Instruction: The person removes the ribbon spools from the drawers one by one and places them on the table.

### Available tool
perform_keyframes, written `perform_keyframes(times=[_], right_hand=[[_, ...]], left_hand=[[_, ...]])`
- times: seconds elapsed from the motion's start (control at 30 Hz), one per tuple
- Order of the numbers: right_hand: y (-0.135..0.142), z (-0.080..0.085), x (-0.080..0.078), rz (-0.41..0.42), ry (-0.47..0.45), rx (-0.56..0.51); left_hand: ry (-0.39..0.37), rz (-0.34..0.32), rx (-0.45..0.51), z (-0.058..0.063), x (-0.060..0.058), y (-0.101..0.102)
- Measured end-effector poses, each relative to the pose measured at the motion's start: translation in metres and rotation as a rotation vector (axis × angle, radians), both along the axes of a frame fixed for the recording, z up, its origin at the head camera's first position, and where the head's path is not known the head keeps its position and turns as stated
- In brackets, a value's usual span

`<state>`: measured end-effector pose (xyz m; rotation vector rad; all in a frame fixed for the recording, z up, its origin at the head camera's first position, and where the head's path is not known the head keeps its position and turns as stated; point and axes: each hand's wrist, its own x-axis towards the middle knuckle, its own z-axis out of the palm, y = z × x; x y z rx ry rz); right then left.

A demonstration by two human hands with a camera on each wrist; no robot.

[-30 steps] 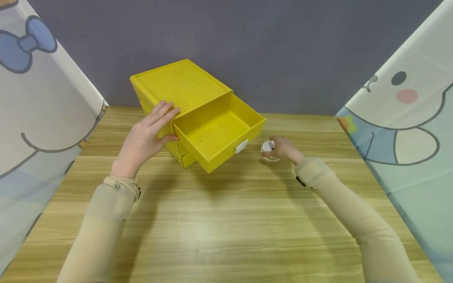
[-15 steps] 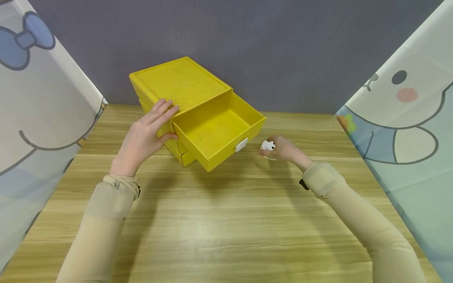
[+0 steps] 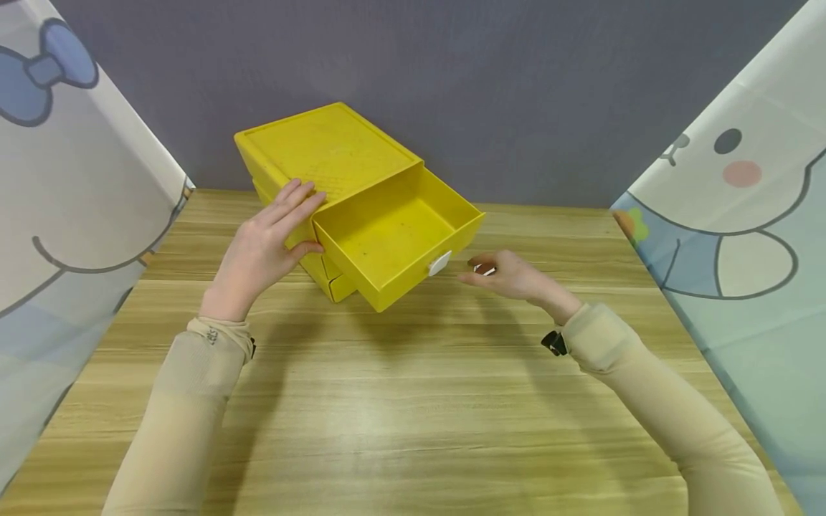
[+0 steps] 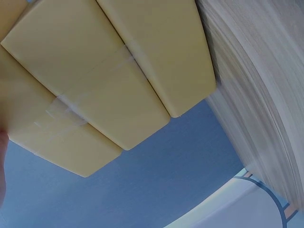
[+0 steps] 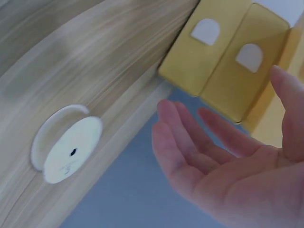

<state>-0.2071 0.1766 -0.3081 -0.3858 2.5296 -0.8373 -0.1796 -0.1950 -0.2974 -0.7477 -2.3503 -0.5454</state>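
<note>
A yellow cabinet of stacked drawers has its top drawer pulled out. My left hand rests on the cabinet's upper left edge, fingers straight on the top and thumb toward the front corner. A white spool, two discs with a small hole in the near one, is on the table in the right wrist view. My right hand hovers over it, fingers loosely bent and apart from it, nothing in the palm. In the head view a small brown-and-white patch shows between thumb and forefinger; most of the spool is hidden.
The pulled-out drawer has a white tab handle facing the right hand; two more tabs show on lower drawers. A grey wall stands close behind the wooden table. Printed cartoon sheets hang at both sides.
My right hand's fingertips have shifted left over the spool, and less of its white face shows in the head view. My left hand has stayed on the cabinet.
</note>
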Motion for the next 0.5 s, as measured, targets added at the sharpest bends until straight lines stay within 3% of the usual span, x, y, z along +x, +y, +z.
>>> perform_keyframes(times=[0.3,0.5], right_hand=[[-0.010,0.014,0.010,0.060,-0.025,-0.048],[-0.015,0.021,0.014,0.066,-0.097,-0.090]], left_hand=[[0.005,-0.003,0.002,-0.001,0.000,-0.001],[0.001,-0.003,0.005,-0.001,0.000,-0.001]])
